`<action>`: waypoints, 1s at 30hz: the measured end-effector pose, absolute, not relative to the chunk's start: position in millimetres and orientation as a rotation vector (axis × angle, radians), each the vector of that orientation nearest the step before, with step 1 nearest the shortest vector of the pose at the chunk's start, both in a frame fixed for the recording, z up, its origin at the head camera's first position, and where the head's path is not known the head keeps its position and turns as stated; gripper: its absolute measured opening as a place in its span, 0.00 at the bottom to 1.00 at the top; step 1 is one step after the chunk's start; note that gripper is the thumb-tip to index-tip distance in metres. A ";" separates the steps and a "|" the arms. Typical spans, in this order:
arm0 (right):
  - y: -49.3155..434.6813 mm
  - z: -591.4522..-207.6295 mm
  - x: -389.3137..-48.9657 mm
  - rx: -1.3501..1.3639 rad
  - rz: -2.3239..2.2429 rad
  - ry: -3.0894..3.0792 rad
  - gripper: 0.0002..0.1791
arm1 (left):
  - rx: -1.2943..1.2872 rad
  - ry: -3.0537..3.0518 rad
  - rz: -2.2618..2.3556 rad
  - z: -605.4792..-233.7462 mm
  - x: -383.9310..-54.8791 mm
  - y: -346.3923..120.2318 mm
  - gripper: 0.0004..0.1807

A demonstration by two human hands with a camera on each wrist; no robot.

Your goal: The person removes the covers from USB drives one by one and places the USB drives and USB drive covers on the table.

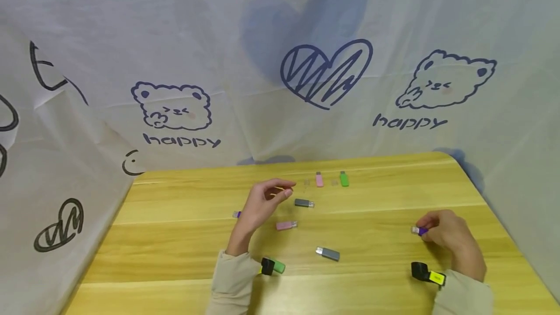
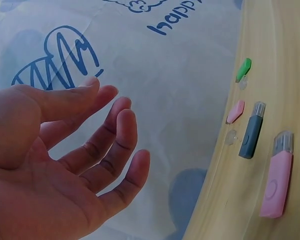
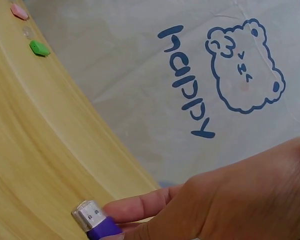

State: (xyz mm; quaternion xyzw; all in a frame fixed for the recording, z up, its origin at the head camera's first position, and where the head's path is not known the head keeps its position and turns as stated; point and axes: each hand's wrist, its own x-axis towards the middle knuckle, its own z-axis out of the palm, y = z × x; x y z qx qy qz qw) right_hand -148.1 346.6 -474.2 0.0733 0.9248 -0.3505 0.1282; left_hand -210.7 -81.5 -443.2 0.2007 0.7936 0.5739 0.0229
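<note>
Between thumb and fingers, my right hand [image 1: 450, 235] pinches a purple USB stick [image 3: 102, 227] near the right side of the table. Its metal plug points left in the head view, and what looks like a clear cap covers it in the right wrist view. My left hand [image 1: 261, 203] hovers with loosely bent fingers and holds nothing. Nearest to it are a grey USB stick [image 1: 302, 202] and a pink USB stick [image 2: 278, 182], both with clear caps on. Behind the left hand, another purple USB stick [image 1: 236, 214] is mostly hidden.
At the back lie an uncapped pink stick [image 1: 319, 179], an uncapped green stick [image 1: 344, 179] and small clear pieces [image 1: 334, 183]. A second grey stick [image 1: 330, 253] lies nearer the front. The left wrist camera partly covers another green stick [image 1: 277, 266]. A printed cloth hangs behind the table.
</note>
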 end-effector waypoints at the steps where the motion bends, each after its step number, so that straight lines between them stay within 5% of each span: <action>1: 346.3 -474.4 -148.2 0.212 -1.027 2.691 0.10 | 0.624 2.458 1.777 -442.8 -210.2 -80.8 0.12; 11: 330.5 -463.1 -150.3 0.053 -1.110 2.862 0.08 | 0.615 2.441 1.811 -441.4 -206.5 -76.1 0.13; 30: 228.8 -410.4 -153.6 -0.436 -1.534 2.988 0.12 | 0.735 2.404 1.867 -429.8 -199.0 -62.0 0.12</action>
